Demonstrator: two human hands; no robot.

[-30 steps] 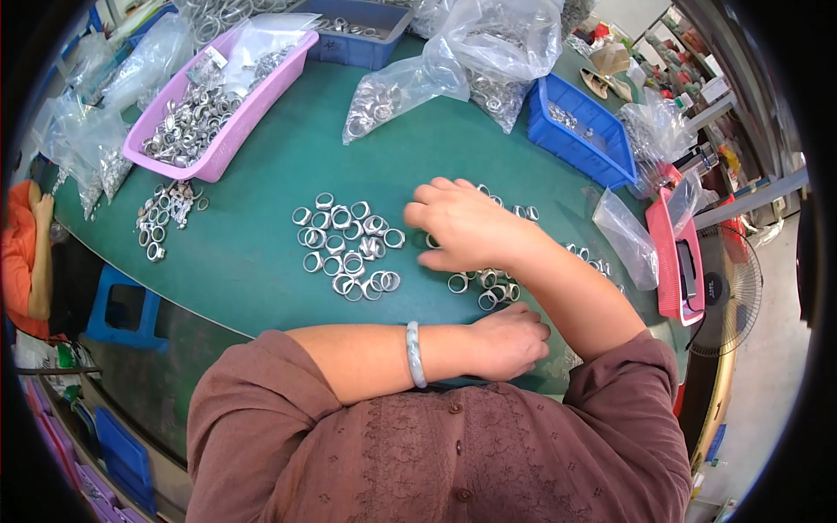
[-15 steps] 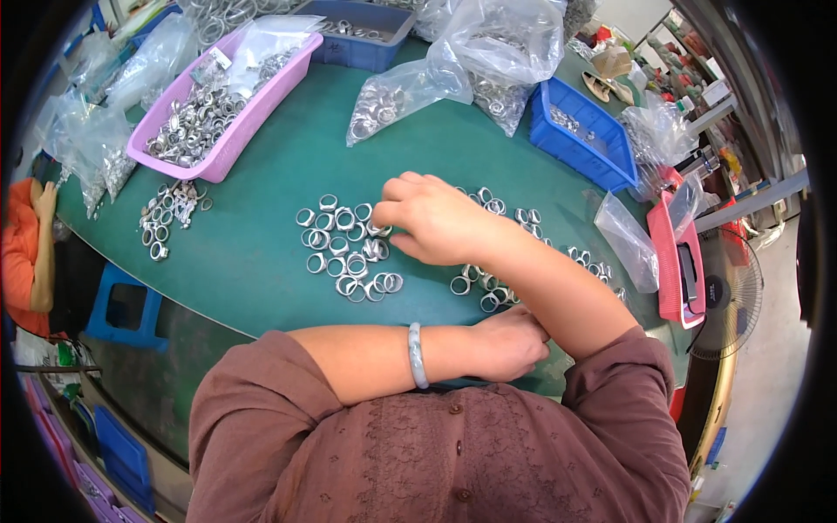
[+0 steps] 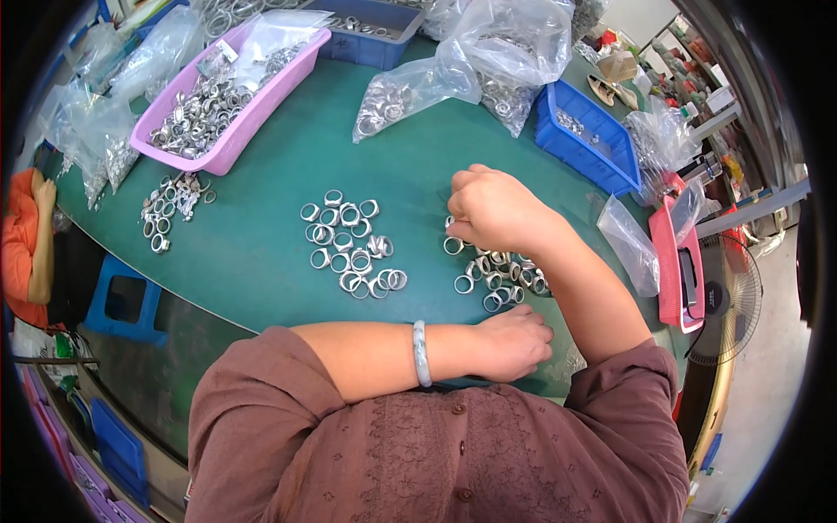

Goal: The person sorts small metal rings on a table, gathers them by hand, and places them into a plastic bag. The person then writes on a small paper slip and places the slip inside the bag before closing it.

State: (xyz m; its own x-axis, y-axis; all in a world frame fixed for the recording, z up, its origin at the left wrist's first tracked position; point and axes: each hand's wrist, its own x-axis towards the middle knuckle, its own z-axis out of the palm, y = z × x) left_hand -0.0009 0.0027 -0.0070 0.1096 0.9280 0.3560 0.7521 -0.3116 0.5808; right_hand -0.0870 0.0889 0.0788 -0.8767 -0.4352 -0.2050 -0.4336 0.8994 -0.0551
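Observation:
My right hand point(image 3: 493, 209) hovers with curled fingers over the far edge of a loose pile of silver metal rings point(image 3: 501, 277) on the green table point(image 3: 279, 183). Its fingertips point down into the pile and hide whatever they touch. To the left lies a second group of rings point(image 3: 350, 248), laid flat and close together. My left hand point(image 3: 516, 342) rests as a loose fist at the table's near edge, just below the pile. That forearm lies across my body and wears a pale bangle point(image 3: 421, 352).
A pink tray of metal parts point(image 3: 228, 103) and a small ring cluster point(image 3: 170, 207) sit far left. Blue bins point(image 3: 586, 139) and clear bags of rings point(image 3: 410, 91) line the back. A pink tray point(image 3: 673, 261) lies right. Another person in orange point(image 3: 24, 248) sits left.
My right hand reached left to the flat group of rings half a second ago and has now come back right over the loose pile. My left hand stayed still.

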